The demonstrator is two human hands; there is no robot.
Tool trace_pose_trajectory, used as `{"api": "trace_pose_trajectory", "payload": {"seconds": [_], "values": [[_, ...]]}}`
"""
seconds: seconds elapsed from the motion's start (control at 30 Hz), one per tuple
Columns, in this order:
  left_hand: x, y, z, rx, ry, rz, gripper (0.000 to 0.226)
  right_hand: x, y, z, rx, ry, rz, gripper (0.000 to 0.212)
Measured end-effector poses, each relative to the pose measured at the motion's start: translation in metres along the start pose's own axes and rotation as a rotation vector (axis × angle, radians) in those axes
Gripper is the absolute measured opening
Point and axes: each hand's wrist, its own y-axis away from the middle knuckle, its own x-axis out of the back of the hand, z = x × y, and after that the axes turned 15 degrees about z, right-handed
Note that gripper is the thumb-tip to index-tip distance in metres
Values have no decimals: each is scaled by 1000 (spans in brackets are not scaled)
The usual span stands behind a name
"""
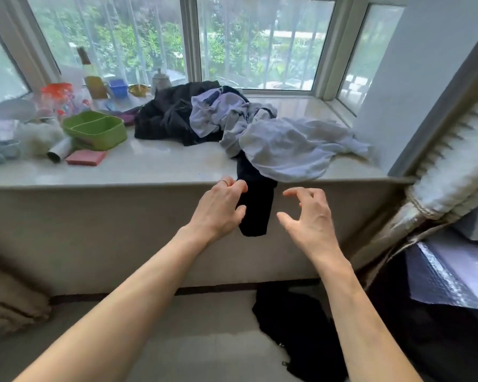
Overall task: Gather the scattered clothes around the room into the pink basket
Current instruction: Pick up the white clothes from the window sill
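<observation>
A heap of clothes lies on the stone window sill (pixel 160 166): a black garment (pixel 166 117) at the back, a pale blue shirt (pixel 290 147) in front, and a dark piece (pixel 257 205) hanging over the sill's front edge. My left hand (pixel 221 208) touches the left side of that hanging piece, its fingers curled but not closed on it. To the right of it my right hand (pixel 309 216) is open, fingers spread, holding nothing. Another black garment (pixel 295 326) lies on the floor below. The pink basket is not in view.
The left part of the sill holds a green divided box (pixel 97 128), a pink sponge (pixel 86 157), a roll (pixel 60 150), a bottle (pixel 90 73), a small blue basket (pixel 118 88) and a metal pot (pixel 160 81). A tied curtain (pixel 453 166) and dark items (pixel 439 312) stand at right.
</observation>
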Motion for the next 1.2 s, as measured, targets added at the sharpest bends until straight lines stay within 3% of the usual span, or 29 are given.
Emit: {"api": "trace_pose_trajectory", "payload": {"seconds": [0.2, 0.37, 0.53, 0.6, 0.67, 0.73, 0.8, 0.9, 0.97, 1.1, 1.2], "values": [[-79, -91, -14, -138, 45, -38, 66, -25, -71, 31, -58, 136, 24, 53], [-115, -182, -47, -259, -197, -117, 101, -77, -128, 44, -67, 162, 16, 65], [-160, -299, -69, -496, -415, -239, 109, -132, -203, 49, -155, 208, -21, 85], [-177, -331, -65, -567, -458, -334, 100, -141, -225, 53, -193, 224, -19, 92], [-195, -354, -55, -631, -382, -406, 59, -146, -241, 62, -233, 228, -17, 99], [-204, -363, -46, -682, -212, -377, 21, -149, -248, 68, -263, 207, -29, 109], [-213, -375, -30, -723, -5, -268, 13, -152, -262, 76, -326, 175, -11, 120], [-216, -382, -1, -750, 326, -121, 24, -156, -281, 86, -397, 118, 125, 131], [-214, -385, 18, -749, 525, -62, 30, -150, -294, 92, -412, 67, 319, 125], [-213, -396, 51, -629, 802, -42, 29, -121, -321, 99, -236, 222, 635, 54], [-212, -402, 63, -623, 847, -138, 35, -105, -329, 109, -120, 358, 749, 33]]}}
